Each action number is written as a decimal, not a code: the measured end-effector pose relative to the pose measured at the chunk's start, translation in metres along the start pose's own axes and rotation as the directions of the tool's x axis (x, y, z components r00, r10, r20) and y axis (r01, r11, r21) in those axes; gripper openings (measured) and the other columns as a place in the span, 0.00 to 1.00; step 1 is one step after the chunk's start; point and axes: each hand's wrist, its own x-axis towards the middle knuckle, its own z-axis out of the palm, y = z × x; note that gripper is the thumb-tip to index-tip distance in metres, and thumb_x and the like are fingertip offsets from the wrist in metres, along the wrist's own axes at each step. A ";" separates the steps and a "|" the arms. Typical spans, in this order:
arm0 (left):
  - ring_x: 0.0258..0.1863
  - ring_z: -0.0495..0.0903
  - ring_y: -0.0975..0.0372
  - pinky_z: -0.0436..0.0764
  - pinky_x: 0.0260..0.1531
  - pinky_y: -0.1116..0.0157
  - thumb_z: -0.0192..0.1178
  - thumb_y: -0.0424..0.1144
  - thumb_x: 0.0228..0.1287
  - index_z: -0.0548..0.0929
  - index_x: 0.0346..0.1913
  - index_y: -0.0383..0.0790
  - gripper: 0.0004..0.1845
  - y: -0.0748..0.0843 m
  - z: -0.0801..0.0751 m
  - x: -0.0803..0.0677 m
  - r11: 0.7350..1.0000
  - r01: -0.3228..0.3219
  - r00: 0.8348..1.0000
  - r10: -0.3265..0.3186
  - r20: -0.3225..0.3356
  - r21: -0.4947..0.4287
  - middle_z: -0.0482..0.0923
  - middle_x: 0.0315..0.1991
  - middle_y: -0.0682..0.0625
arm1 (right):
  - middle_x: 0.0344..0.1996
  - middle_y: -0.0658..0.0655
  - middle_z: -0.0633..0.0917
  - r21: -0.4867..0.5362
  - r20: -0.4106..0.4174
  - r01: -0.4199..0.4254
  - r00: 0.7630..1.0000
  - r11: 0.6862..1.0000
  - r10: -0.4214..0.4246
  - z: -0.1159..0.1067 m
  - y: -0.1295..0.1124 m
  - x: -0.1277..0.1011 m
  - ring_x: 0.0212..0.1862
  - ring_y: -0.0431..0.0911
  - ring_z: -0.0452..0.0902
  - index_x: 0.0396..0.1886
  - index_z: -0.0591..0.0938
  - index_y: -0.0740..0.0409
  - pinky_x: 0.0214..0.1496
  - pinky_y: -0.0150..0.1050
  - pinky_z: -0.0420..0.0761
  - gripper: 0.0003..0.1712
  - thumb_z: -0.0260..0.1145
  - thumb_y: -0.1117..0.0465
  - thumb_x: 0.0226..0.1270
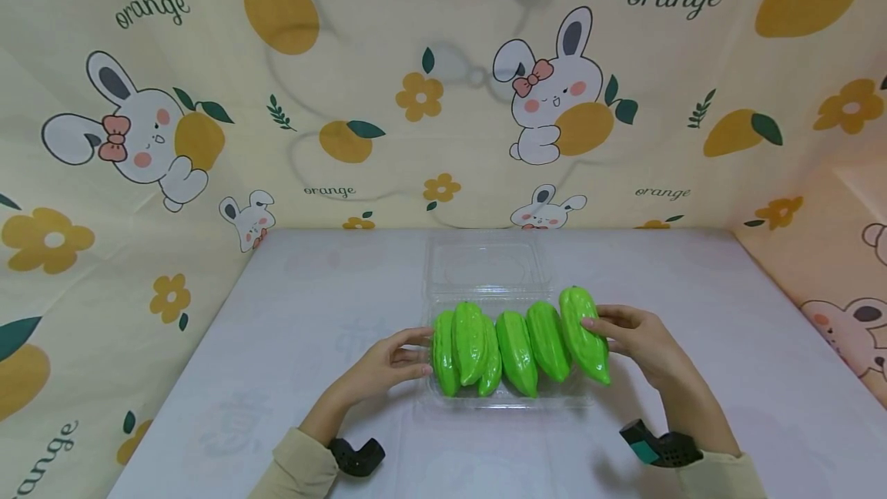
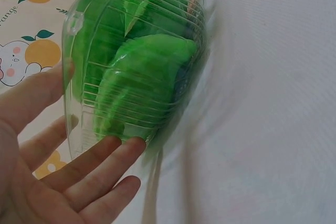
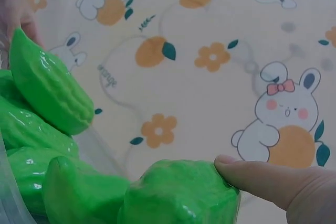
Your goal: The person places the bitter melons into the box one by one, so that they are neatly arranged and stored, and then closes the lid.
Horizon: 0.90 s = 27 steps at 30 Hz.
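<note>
Several glossy green ridged bitter melons [image 1: 516,353] stand side by side in a clear plastic clamshell box [image 1: 485,402], its lid [image 1: 485,268] folded back flat behind it. My right hand [image 1: 640,337] holds the rightmost bitter melon [image 1: 584,329], thumb on its near face and fingers behind its side. In the right wrist view, the thumb presses on the end of that melon [image 3: 181,195]. On the other side, my left hand [image 1: 389,364] has loosely spread fingers at the box's left end. The left wrist view shows its fingertips [image 2: 134,145] against the ribbed clear wall [image 2: 157,114], melons visible through it.
The box stands on a white-covered table [image 1: 291,291]. Behind it rises a cream cloth backdrop [image 1: 388,14] printed with rabbits and oranges, continuing along both sides. Black wrist devices [image 1: 356,457] sit at both cuffs.
</note>
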 end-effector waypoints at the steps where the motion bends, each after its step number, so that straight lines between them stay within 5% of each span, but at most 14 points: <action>1: 0.60 0.73 0.47 0.79 0.57 0.66 0.61 0.44 0.60 0.63 0.67 0.43 0.33 0.000 0.000 0.000 1.000 0.001 1.000 -0.001 0.000 0.000 0.68 0.63 0.38 | 0.61 0.70 0.71 -0.003 0.000 0.001 1.000 1.000 -0.001 0.001 -0.001 0.000 0.46 0.35 0.76 0.64 0.63 0.71 0.54 0.39 0.83 0.41 0.59 0.44 0.64; 7: 0.60 0.74 0.47 0.79 0.58 0.65 0.61 0.45 0.60 0.63 0.67 0.43 0.33 -0.001 0.000 0.000 1.000 0.001 1.000 -0.001 -0.002 0.005 0.68 0.63 0.38 | 0.60 0.71 0.71 -0.006 0.006 0.015 1.000 1.000 -0.014 0.006 -0.004 -0.001 0.48 0.40 0.77 0.65 0.62 0.71 0.53 0.39 0.83 0.41 0.60 0.45 0.64; 27: 0.60 0.73 0.47 0.78 0.59 0.63 0.61 0.45 0.60 0.62 0.67 0.42 0.33 0.000 -0.001 -0.001 1.000 -0.002 1.000 0.002 -0.003 0.015 0.68 0.63 0.38 | 0.58 0.68 0.73 0.061 0.021 0.064 0.998 0.996 -0.065 0.019 -0.012 -0.005 0.43 0.32 0.75 0.65 0.62 0.69 0.47 0.28 0.81 0.38 0.61 0.50 0.64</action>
